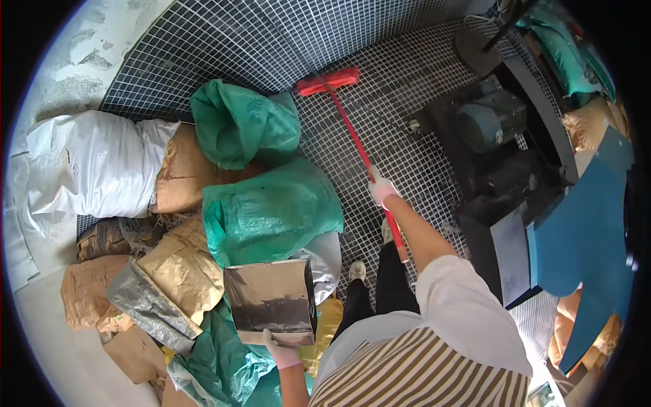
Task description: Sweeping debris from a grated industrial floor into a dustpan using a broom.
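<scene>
My right hand (384, 190), in a pale glove, is closed around the red handle of a long broom (350, 129). Its wide red head rests on the tiled floor near the far tiled wall. In my left hand (283, 354), also gloved, is the near edge of a shallow open box (272, 298), grey-brown with a dark, stained inside. The box is held over the heap of sacks at my left. A full green woven sack (278, 210) lies just beyond it, and a second green sack (247, 125) with a gaping mouth lies farther off.
A white sack (98, 159) and crumpled brown paper sacks (180, 264) crowd the left side. On the right stands a dark machine with a motor (488, 119), beside a blue metal panel (583, 237). Small dark tiles (393, 81) cover the floor. More sacks (566, 57) lie behind the machine.
</scene>
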Demonstrator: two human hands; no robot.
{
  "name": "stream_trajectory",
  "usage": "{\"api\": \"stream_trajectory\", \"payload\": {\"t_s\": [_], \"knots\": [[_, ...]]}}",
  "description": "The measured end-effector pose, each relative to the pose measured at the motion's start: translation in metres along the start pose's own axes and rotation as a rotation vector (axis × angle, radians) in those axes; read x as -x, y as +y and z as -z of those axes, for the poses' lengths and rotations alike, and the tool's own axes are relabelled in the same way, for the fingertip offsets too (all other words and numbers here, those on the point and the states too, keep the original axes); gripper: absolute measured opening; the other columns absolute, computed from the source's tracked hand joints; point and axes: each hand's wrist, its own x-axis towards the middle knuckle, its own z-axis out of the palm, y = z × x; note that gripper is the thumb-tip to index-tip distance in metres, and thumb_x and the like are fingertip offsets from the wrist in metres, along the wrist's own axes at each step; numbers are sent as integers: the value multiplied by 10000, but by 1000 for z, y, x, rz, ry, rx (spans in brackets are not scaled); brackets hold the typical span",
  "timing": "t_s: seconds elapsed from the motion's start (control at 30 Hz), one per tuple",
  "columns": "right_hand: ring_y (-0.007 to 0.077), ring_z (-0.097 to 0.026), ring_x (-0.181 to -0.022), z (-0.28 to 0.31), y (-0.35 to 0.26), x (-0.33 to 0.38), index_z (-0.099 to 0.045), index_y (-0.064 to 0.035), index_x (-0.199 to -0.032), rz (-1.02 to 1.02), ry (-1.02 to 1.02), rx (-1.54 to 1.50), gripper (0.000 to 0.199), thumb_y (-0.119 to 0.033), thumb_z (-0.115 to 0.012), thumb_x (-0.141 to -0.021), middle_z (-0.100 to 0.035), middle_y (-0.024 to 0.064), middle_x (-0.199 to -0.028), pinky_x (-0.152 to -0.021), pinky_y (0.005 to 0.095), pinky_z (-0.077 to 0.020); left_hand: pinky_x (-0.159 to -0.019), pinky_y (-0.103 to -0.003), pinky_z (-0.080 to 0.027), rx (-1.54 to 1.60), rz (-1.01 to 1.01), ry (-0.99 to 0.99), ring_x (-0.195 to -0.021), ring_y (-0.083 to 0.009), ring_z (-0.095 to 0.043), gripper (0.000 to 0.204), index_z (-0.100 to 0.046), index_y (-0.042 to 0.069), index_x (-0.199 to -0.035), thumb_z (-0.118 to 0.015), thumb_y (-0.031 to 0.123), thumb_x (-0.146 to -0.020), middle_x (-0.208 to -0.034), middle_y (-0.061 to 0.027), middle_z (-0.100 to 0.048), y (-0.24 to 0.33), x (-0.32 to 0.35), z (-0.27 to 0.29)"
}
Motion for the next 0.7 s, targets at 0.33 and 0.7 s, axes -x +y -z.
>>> {"api": "stream_trajectory", "payload": {"t_s": [0.33,0.7], "knots": [[422,-606,-777,35,222,293,-189,-385,-1399,-95,51,475,601,-243,-473,-889,-614,255,-831,-702,503,-471,-953,-406,-390,9,118,-193,-1088,-227,-499,435,-490,83,-1186,-575,341,-845,-1179,-49,-525,31,-44,38],[382,-625,-735,-3,227,581,-435,-307,-1313,-521,197,439,496,-233,-528,-831,-643,191,-806,-648,470,-491,-951,-425,-397,-33,242,-392,-1086,-243,-504,403,-520,90,-1121,-609,347,-824,-1164,-54,-539,29,-48,40]]}}
